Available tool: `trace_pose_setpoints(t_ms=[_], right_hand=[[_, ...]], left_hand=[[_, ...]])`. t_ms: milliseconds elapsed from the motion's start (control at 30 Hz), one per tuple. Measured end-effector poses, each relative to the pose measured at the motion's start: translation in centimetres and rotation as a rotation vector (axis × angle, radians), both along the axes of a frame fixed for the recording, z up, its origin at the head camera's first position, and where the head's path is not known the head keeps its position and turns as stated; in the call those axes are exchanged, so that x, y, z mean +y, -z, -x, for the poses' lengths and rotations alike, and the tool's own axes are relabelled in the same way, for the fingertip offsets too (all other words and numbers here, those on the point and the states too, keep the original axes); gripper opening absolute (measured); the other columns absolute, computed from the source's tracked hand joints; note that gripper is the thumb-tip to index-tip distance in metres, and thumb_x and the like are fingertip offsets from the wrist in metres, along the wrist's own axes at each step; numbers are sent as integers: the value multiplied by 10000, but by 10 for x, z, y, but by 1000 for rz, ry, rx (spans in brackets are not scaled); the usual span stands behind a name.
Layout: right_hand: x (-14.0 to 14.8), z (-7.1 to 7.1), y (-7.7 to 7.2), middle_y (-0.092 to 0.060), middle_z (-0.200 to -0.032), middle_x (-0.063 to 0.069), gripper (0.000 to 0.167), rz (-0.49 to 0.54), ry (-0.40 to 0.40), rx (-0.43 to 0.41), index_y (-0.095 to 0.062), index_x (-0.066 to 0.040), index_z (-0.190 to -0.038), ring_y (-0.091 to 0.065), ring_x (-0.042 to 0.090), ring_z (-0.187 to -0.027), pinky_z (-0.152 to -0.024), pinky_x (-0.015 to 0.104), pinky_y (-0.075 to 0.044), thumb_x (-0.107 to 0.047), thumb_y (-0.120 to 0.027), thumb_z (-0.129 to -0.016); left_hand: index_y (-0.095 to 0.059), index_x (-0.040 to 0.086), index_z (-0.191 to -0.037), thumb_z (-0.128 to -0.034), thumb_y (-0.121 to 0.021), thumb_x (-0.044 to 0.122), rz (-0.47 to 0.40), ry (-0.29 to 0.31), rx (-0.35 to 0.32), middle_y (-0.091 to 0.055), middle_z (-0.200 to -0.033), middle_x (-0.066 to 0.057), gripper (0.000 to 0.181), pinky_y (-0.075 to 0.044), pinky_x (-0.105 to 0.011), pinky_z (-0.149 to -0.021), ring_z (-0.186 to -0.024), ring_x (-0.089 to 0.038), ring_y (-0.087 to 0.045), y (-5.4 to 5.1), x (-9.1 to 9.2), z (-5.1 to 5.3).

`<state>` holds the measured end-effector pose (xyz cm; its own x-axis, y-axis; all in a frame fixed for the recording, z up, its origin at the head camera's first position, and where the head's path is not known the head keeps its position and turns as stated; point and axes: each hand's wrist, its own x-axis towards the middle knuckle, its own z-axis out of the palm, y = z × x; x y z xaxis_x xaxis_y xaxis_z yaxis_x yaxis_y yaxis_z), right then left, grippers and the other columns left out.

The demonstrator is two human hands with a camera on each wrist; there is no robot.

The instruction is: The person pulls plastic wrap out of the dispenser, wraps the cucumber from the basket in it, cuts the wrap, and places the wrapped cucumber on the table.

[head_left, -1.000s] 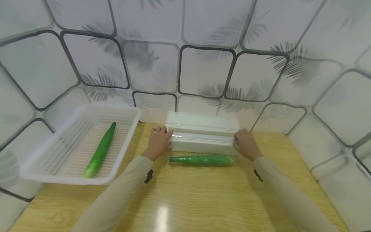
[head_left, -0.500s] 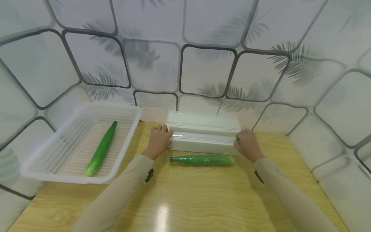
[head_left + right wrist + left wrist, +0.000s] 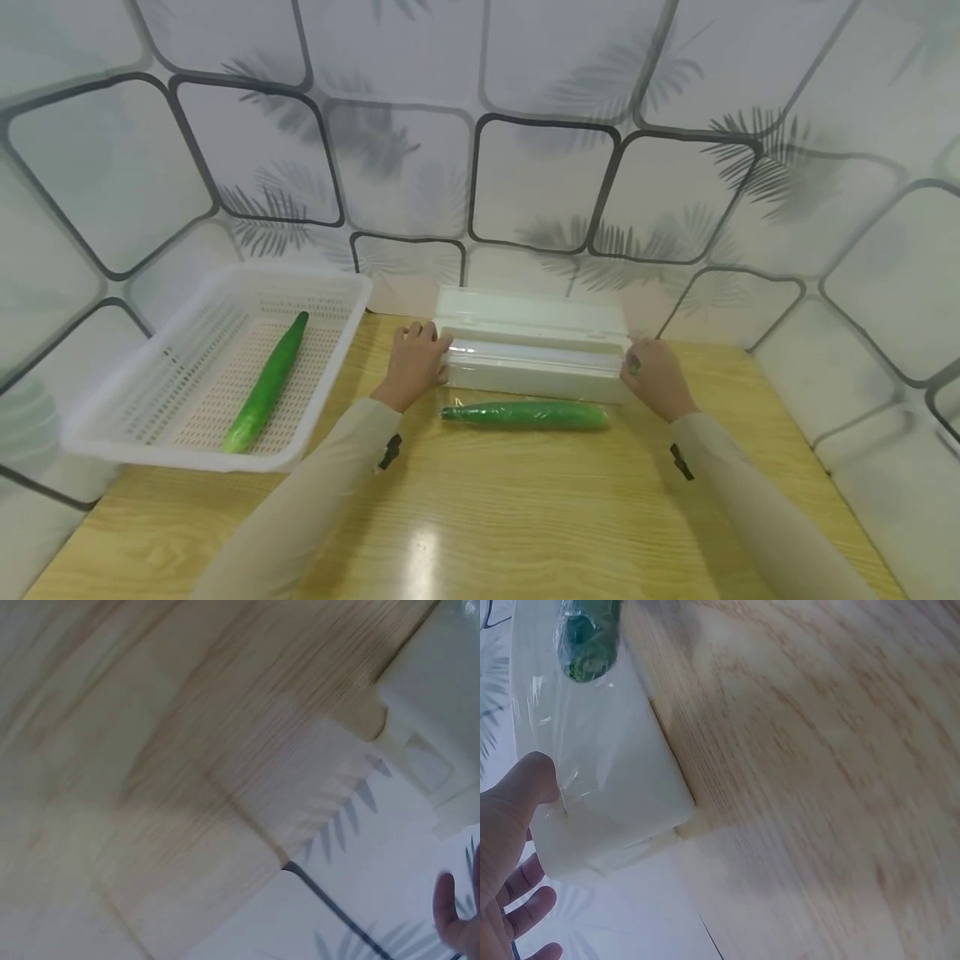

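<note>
A long white cling film box (image 3: 534,379) stands with its lid raised and the film roll showing inside. Clear film comes down its front to a green cucumber (image 3: 525,414) lying before it, which has a shiny film over it. At the box's left end my left hand (image 3: 412,362) grips the corner. In the left wrist view its thumb (image 3: 532,780) presses the film on the box while the other fingers curl beyond the end. My right hand (image 3: 660,379) is by the box's right end, fingers bent; whether it pinches anything there is hidden.
A white plastic basket (image 3: 330,392) at the left holds a second cucumber (image 3: 266,387). The wooden table (image 3: 525,517) meets a patterned wall (image 3: 543,183) close behind the box, and another wall on the right.
My right hand has shifted slightly rightward, baring more of the box's right end. My left hand keeps its place on the box. The view has shifted a little.
</note>
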<state>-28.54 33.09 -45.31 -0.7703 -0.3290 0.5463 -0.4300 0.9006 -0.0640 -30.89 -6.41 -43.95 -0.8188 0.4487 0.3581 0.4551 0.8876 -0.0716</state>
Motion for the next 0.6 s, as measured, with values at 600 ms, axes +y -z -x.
trace_pose_setpoints(t_ms=[600], right_hand=[[1,-10,-7,-575,-751,141,84,78,50,-9,-555,-3,-762,-516,305,-758,-647,437,-442,-48,-596,-819]], left_hand=[[-585,146,-963,-756,-754,297,-53,76,26,-569,-921,-64,307,-475,-500,-864,-882,-243,-532,-4,-2,1]])
